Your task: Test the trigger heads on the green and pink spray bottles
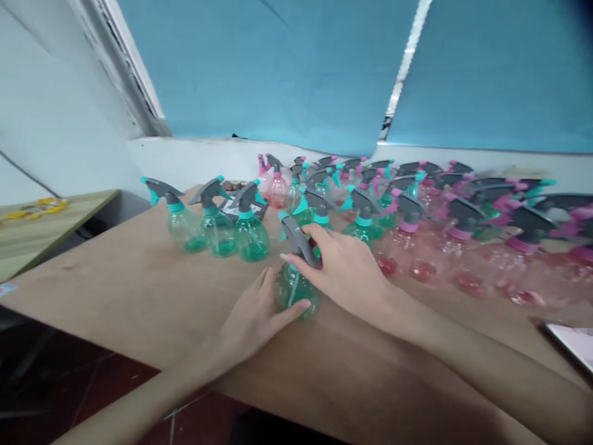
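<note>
Green bottle (pixel 290 285): both hands (pixel 352 272) | green trio (pixel 219 238) left | pink bottles (pixel 428 250) crowding right

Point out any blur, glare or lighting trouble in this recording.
Head view: soft overall, the pink spray bottles at right looking smeared; head view: the held green spray bottle readable, edges soft; head view: brightest in the pale strip beside the blue covering, dimmest around the floor at lower left; head view: upper right corner darkened.
</note>
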Demonstrator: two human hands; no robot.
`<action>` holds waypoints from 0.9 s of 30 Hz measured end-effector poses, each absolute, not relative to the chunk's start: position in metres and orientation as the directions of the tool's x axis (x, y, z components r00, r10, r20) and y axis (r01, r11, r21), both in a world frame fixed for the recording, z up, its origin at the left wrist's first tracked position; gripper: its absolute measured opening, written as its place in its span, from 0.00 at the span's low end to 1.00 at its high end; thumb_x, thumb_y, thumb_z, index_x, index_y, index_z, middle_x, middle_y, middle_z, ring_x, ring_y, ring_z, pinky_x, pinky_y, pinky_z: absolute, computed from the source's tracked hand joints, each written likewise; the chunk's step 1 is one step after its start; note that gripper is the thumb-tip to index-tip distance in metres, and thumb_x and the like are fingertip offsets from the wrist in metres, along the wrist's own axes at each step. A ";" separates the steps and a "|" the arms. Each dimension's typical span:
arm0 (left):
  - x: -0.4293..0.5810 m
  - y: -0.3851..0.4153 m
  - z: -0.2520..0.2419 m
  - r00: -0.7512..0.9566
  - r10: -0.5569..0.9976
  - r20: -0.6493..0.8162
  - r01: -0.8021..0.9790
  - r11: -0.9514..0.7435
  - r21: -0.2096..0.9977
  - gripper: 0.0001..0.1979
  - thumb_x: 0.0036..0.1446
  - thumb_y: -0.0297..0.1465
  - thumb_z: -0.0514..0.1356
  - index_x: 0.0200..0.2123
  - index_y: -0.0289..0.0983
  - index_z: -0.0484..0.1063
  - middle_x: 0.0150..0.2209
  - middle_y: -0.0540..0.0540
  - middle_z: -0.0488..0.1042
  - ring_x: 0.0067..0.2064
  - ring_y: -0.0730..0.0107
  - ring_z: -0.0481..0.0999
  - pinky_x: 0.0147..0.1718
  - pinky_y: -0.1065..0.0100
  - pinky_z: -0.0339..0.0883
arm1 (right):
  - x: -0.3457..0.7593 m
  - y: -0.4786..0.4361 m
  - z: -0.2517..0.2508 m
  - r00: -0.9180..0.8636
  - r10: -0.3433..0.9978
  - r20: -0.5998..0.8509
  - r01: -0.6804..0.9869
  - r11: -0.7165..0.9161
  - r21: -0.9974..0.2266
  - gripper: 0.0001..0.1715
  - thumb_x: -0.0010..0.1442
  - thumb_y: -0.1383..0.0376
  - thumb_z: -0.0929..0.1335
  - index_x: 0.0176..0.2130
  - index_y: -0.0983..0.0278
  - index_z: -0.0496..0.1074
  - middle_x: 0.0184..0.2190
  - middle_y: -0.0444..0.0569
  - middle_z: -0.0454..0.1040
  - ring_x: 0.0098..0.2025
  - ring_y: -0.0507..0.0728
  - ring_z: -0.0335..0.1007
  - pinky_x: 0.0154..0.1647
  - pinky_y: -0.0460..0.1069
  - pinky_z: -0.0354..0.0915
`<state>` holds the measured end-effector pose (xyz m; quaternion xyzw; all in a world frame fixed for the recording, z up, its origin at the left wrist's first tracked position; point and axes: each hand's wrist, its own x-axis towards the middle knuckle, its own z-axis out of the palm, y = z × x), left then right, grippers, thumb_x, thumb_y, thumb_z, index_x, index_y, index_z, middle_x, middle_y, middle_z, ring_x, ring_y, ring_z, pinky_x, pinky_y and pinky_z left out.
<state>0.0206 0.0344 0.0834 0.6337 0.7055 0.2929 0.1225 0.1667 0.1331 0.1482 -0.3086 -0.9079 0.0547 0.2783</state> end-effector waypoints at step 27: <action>0.108 0.097 0.076 0.313 0.947 0.074 0.263 -0.161 0.951 0.32 0.62 0.38 0.56 0.64 0.51 0.41 0.67 0.44 0.50 0.67 0.53 0.52 0.62 0.44 0.53 | 0.323 0.161 0.076 -0.726 0.612 0.312 0.157 0.590 -0.792 0.45 0.52 0.53 0.74 0.62 0.57 0.54 0.61 0.51 0.62 0.61 0.62 0.59 0.59 0.59 0.59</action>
